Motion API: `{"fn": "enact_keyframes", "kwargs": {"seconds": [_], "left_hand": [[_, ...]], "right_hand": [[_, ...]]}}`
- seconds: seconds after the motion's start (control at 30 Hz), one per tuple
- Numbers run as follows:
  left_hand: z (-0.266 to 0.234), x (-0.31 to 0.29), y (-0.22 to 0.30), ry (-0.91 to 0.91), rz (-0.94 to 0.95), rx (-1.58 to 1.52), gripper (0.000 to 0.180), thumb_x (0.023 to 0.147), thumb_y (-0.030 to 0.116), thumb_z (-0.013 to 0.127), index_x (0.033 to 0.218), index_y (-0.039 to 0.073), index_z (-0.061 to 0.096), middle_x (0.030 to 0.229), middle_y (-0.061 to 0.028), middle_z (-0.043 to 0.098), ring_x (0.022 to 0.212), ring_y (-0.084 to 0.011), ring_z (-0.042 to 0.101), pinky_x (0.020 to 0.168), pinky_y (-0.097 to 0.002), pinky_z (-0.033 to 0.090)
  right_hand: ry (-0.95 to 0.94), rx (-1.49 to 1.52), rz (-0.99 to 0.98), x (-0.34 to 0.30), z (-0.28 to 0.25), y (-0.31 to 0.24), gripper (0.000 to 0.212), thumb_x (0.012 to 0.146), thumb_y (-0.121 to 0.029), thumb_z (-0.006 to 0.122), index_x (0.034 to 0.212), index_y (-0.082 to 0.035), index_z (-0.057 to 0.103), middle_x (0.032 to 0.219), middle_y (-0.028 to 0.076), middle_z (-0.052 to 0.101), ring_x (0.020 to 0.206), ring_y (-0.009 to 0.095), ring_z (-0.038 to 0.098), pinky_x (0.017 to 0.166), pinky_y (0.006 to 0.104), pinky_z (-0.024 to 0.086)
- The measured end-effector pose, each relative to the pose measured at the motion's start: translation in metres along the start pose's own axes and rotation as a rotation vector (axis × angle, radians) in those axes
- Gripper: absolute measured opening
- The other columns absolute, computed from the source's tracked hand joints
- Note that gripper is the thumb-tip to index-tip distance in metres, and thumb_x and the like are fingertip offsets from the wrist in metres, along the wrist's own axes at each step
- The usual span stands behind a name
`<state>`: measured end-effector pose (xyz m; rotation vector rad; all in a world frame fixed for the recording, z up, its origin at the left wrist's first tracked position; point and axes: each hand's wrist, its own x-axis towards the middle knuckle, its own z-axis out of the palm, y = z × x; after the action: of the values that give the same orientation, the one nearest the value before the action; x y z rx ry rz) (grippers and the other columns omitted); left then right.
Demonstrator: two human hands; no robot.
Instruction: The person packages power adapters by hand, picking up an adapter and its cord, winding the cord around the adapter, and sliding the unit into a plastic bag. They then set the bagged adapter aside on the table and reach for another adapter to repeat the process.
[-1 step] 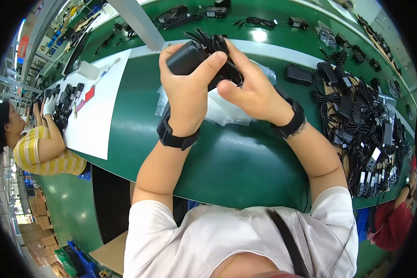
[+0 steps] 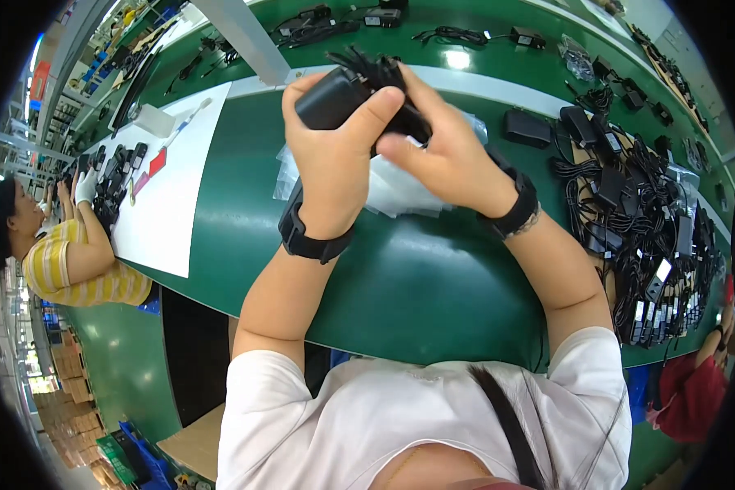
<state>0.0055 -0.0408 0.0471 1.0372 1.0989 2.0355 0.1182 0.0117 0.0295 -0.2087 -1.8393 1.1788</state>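
A black power adapter point(image 2: 331, 100) is held up over the far part of the bench by my left hand point(image 2: 331, 155), its thumb lying across the near side. The adapter's black cable point(image 2: 376, 72) is bunched into a bundle at its right end, loops poking up at the top. My right hand point(image 2: 457, 159) curls its fingers round the right side of that bundle, thumb toward the left hand. Part of the cable is hidden behind the fingers and slightly smeared. Below the hands, clear plastic bags point(image 2: 400, 194) lie on the green bench point(image 2: 416, 286).
Many black adapters with cables point(image 2: 629, 220) are heaped at the right, near a lone black adapter point(image 2: 527, 128). A grey post point(image 2: 249, 41) rises beyond my left hand. At left, a person in a yellow striped top point(image 2: 82, 253) works by a white sheet point(image 2: 184, 188).
My right thumb has shifted slightly left, closer to the left hand. The cable bundle has moved a little and looks more blurred, while the adapter stays nearly in place.
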Motion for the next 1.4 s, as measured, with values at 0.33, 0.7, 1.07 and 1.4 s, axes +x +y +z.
{"fn": "enact_keyframes", "kwargs": {"seconds": [0.33,0.7,1.07,1.4], "left_hand": [[0.012,-0.007,-0.038,-0.363,-0.102,-0.067,0.031,0.078,0.008,0.066,0.106,0.003,0.051,0.097,-0.0013,0.054,0.088,-0.0092,0.050,0.076,-0.0250,0.043],[0.003,-0.004,-0.008,-0.401,-0.302,0.412,0.012,0.073,0.004,0.054,0.081,-0.003,0.061,0.070,-0.0086,0.061,0.055,-0.0132,0.056,0.048,-0.0243,0.044],[-0.009,-0.030,-0.069,-0.662,0.491,1.415,0.032,0.066,0.024,0.069,0.073,-0.004,0.056,0.072,-0.0199,0.053,0.065,-0.0331,0.055,0.064,-0.0403,0.047],[-0.019,-0.015,-0.074,-0.693,0.064,1.361,0.018,0.072,0.013,0.057,0.066,-0.003,0.061,0.063,-0.0193,0.059,0.060,-0.0331,0.058,0.057,-0.0385,0.046]], "right_hand": [[0.314,-0.263,-0.037,0.014,-0.037,-0.026,0.040,0.086,-0.013,0.053,0.121,0.004,0.043,0.101,0.013,0.058,0.090,0.017,0.055,0.079,0.0259,0.042],[-0.230,-0.042,0.659,0.035,-0.031,-0.096,0.048,0.082,-0.015,0.058,0.123,0.002,0.039,0.091,0.011,0.055,0.076,0.013,0.057,0.063,0.0255,0.047],[0.181,-0.190,-0.031,0.018,-0.063,-0.042,0.043,0.079,-0.022,0.064,0.112,0.003,0.049,0.088,0.008,0.060,0.077,0.012,0.054,0.070,0.0244,0.044],[0.242,-0.715,-0.189,0.012,-0.069,-0.003,0.051,0.076,-0.030,0.067,0.114,0.000,0.050,0.092,0.013,0.061,0.077,0.018,0.058,0.070,0.0276,0.046]]}}
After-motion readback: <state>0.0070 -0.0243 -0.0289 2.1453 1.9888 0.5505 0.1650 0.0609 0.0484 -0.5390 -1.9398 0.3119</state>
